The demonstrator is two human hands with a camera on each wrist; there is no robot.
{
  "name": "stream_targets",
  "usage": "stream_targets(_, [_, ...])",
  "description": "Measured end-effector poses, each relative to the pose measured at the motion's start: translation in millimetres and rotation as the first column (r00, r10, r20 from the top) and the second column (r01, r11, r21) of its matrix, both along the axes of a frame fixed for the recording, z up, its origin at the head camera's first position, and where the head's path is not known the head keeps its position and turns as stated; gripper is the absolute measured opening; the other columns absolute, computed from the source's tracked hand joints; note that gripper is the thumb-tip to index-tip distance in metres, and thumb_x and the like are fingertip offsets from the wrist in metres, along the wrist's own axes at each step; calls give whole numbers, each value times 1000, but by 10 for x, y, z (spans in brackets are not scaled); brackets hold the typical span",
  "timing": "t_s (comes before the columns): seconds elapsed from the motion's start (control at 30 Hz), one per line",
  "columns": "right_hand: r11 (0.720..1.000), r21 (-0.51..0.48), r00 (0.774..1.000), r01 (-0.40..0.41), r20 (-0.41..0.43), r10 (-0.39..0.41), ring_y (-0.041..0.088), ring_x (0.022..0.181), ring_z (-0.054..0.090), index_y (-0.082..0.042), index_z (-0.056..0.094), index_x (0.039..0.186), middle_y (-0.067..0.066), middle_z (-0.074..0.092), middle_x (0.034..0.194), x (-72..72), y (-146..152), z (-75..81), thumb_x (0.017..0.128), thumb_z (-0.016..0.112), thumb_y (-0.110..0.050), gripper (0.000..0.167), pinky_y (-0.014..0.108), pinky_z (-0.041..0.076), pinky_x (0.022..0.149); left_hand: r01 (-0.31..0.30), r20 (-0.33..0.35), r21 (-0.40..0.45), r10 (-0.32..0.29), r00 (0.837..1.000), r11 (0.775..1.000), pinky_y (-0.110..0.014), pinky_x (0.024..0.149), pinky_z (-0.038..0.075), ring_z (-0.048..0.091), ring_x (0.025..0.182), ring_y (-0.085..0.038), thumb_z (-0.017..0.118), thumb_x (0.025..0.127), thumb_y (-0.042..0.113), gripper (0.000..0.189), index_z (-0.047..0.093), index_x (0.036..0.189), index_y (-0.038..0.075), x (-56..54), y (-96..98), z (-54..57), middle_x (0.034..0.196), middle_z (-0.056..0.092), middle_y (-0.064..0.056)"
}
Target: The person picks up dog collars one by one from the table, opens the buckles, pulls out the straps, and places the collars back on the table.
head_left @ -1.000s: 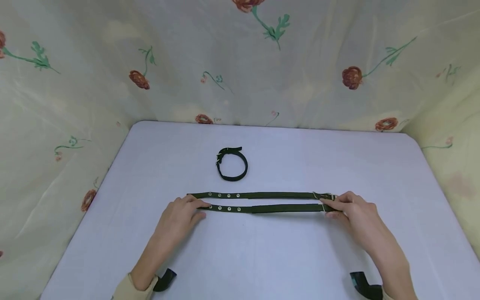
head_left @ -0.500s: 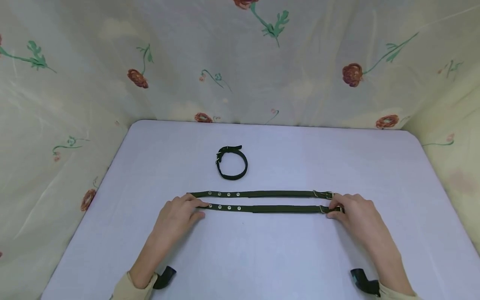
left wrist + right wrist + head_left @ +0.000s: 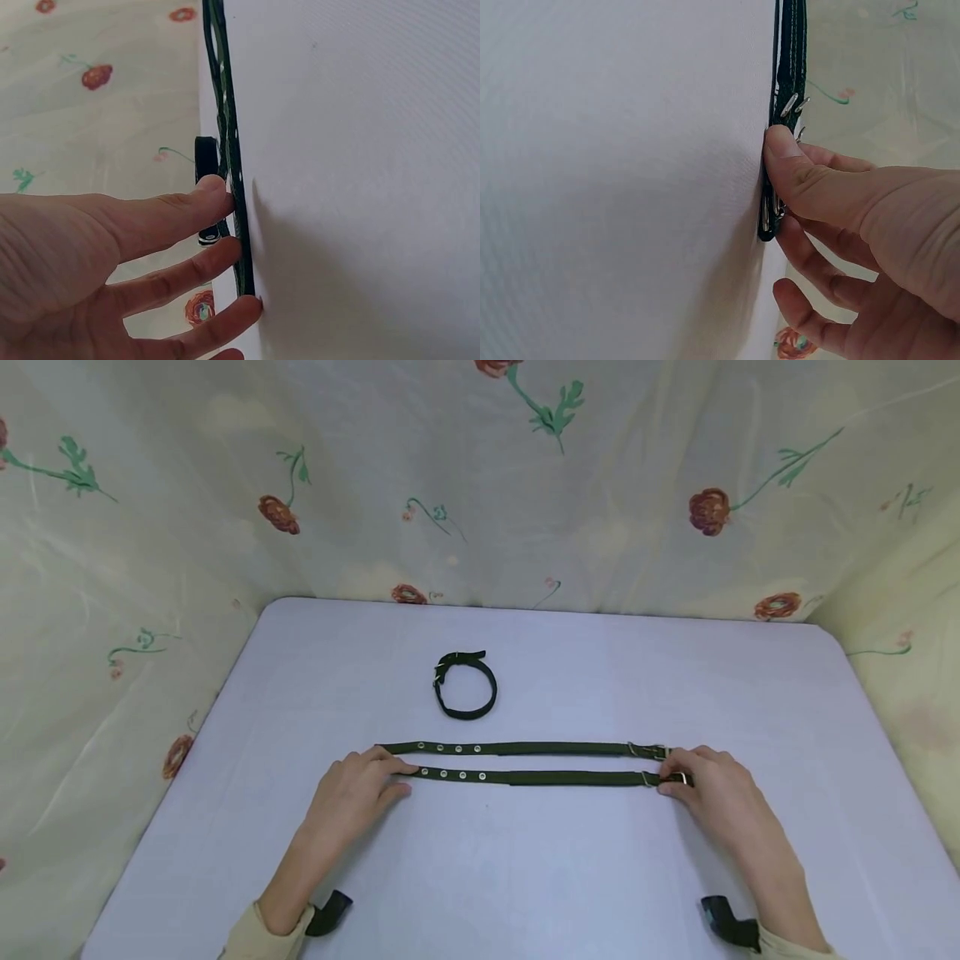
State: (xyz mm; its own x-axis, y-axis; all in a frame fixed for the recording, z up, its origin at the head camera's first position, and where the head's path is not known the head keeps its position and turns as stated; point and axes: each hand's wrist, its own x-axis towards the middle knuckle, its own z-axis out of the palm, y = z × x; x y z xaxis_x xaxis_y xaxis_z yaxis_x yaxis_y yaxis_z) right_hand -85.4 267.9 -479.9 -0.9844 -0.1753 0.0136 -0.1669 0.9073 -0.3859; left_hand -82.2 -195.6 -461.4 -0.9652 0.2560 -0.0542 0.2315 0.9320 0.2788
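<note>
Two dark green buckled collars lie stretched out side by side, left to right: a near collar (image 3: 577, 778) and a far collar (image 3: 562, 748), each with metal eyelets on the left part. My left hand (image 3: 354, 795) touches the eyelet ends with fairly straight, spread fingers, covering the near collar's tip. At the other end my right hand (image 3: 720, 797) pinches the near collar's buckle end between thumb and forefinger; its metal D-ring shows just left of the fingertips. The far collar's buckle lies right against that hand. Behind them rests a third collar (image 3: 467, 716), fastened into a loop.
A white-covered table (image 3: 525, 868) with rounded far corners bears everything. Flower-printed cloth (image 3: 480, 527) hangs behind it and along both sides. A black wrist-mounted piece (image 3: 330, 913) sits at the left sleeve, and a similar one (image 3: 727, 924) at the right.
My right fingers have changed their hold on the near collar's buckle end, and the buckle now shows behind them. The near collar has slid slightly right. My left hand has stayed nearly still.
</note>
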Motion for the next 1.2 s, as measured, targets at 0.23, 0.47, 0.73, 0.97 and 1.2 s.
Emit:
stream_targets(0.23, [1000,11,1000,-10,-10,10,48,106,67,-15,76,106,19,76,113,17,-26,20,90,85,-15,19,70,47,91,-12,0,26,12,1000,1000,-41,71,58,75,93,-33,83,95,29,26,83,119,20,-6,11,-3,119,79,-8])
stream_targets(0.47, [1000,11,999,-28,26,28,49,111,66,-14,76,112,18,77,116,10,-58,70,90,86,-16,24,72,45,93,-112,13,87,112,994,990,-29,60,45,63,73,-17,80,99,30,20,84,116,20,-17,55,0,105,81,-5])
stream_targets(0.73, [997,-26,997,-74,21,74,46,116,67,-13,76,117,17,77,121,-52,-136,224,90,88,-18,30,69,47,100,-166,-37,212,178,983,963,-32,66,57,76,90,-21,76,103,28,21,81,122,21,-99,122,67,106,83,-2])
stream_targets(0.97, [990,-92,993,-109,44,113,39,116,68,-11,74,121,15,76,121,-207,-311,384,100,79,-27,27,59,54,98,-187,6,397,201,980,899,-36,76,61,79,99,-24,73,104,26,28,77,131,20,-236,157,74,122,80,-6])
stream_targets(1.2, [986,-113,990,-122,51,129,42,118,67,-7,73,124,18,74,124,-364,-544,441,104,73,-26,27,61,54,101,-174,10,581,208,978,795,-43,87,67,79,108,-31,73,104,19,35,72,139,12,-342,194,-21,139,74,-13])
